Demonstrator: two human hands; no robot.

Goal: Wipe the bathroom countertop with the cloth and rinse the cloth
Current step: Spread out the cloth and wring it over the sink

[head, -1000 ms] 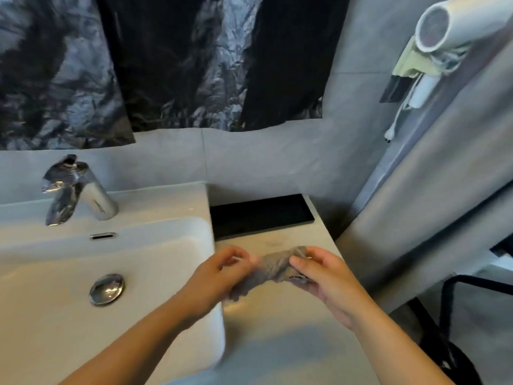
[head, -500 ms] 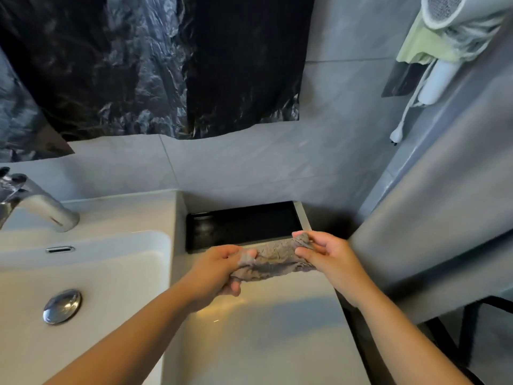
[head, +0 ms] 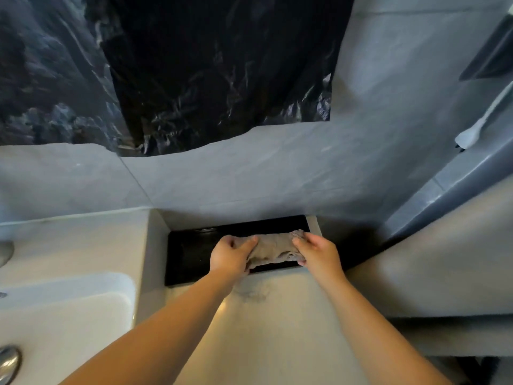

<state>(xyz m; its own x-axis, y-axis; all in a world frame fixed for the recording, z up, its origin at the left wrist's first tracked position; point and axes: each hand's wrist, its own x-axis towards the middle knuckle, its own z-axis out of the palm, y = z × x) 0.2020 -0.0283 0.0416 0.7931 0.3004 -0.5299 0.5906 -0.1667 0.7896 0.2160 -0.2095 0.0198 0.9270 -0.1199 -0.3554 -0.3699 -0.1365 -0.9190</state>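
Upper half of the frame: big black plastic sheet [head: 222, 70], crinkly and shiny, hung on a grey wall [head: 249, 176]. Lower middle and lower right: pale tabletop [head: 277, 329], smooth, with a small bright glint near the left arm. Lower left: white sink [head: 69, 315], round metal plug [head: 8, 359] at the far left edge, a bit of metal tap [head: 4, 252] higher up on the left edge. Right side: grey curtain-like cloth [head: 444, 259] hanging down, just beside the tabletop. Middle of the frame, at the back of the tabletop and touching the wall: flat black tray [head: 191, 257], long and low, lying flat. Over the tray: grey cloth [head: 273, 247], bunched and wrinkly, stretched between both hands, with a loose bit hanging toward the tabletop below the left hand. Cannot tell whether the cloth touches the tray. Left hand [head: 230, 257]: grip clenched around the left end of the cloth, thumb on top. Right hand [head: 319, 254]: grip pinched tight on the right end of the cloth, fingers [head: 301, 241] curled over it. Both bare arms reaching up from the bottom of the frame. Far right, upper part: thin white cord [head: 483, 120] hanging down, with a white plug at its end.
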